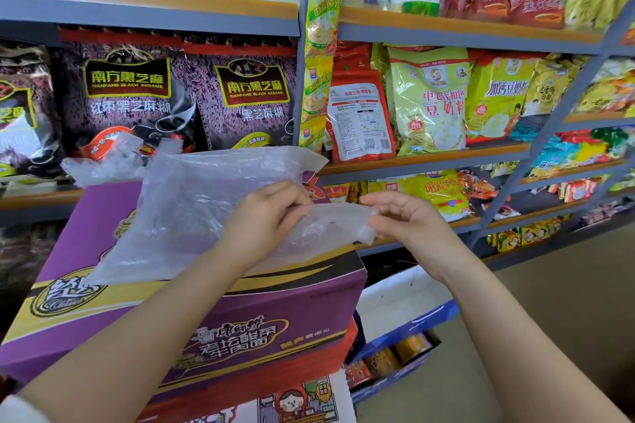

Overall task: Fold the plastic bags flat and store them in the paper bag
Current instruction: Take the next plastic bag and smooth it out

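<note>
A clear plastic bag (192, 203) lies spread across the top of a purple instant-noodle carton (240, 312), its far edge lifted off the carton and its right end drawn out past the carton's edge. The left hand (264, 216) pinches the bag near its right-hand middle, fingers curled onto the film. The right hand (402, 216) pinches the bag's right tip between thumb and fingers.

This looks like the folding step: the bag is being pulled taut and flattened, not yet folded over. The next move likely calls for laying the right end back over the body of the bag and pressing out trapped air, since thin film tends to slip and spring open.

More crumpled clear plastic (103, 161) sits behind the carton on the shelf (41, 197), beside black sesame packets (254, 96); how many bags it holds is unclear. No paper bag can be made out. Creases in the film are hard to read.
</note>
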